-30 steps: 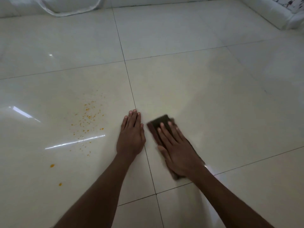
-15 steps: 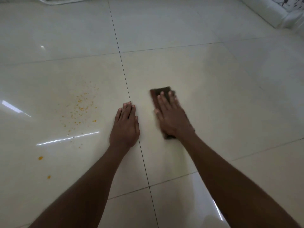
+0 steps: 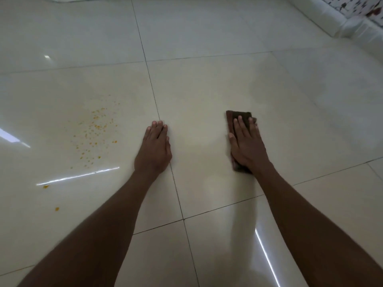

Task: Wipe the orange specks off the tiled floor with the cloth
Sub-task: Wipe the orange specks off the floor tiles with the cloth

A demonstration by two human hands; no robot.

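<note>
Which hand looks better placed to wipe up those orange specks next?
Probably the right hand: it presses the cloth flat on the floor, though it must cross past the left hand to reach the specks. The left hand lies nearer them but holds nothing.

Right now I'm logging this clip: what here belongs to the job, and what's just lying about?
Job:
brown cloth
right hand pressing it
orange specks
tiled floor

Lying about:
white skirting
left hand, flat on floor
</note>
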